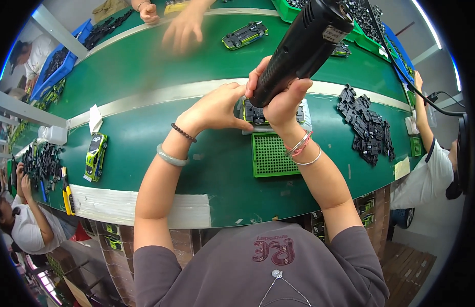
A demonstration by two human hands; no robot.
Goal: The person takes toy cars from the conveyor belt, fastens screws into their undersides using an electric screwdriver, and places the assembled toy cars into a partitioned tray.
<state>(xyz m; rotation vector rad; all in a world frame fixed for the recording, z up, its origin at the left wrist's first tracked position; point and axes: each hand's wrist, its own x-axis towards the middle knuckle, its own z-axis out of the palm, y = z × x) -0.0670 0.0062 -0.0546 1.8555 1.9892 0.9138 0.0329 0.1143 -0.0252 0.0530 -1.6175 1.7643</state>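
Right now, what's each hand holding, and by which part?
The right hand grips a black electric screwdriver around its lower body, tip down. The left hand steadies the toy car at its left end on the green table.

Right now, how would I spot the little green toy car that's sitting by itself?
Find the green conveyor belt, then look along its left part, past the person's left hand. The lime-green toy car lies there alone, brighter than the dark car on the far belt.
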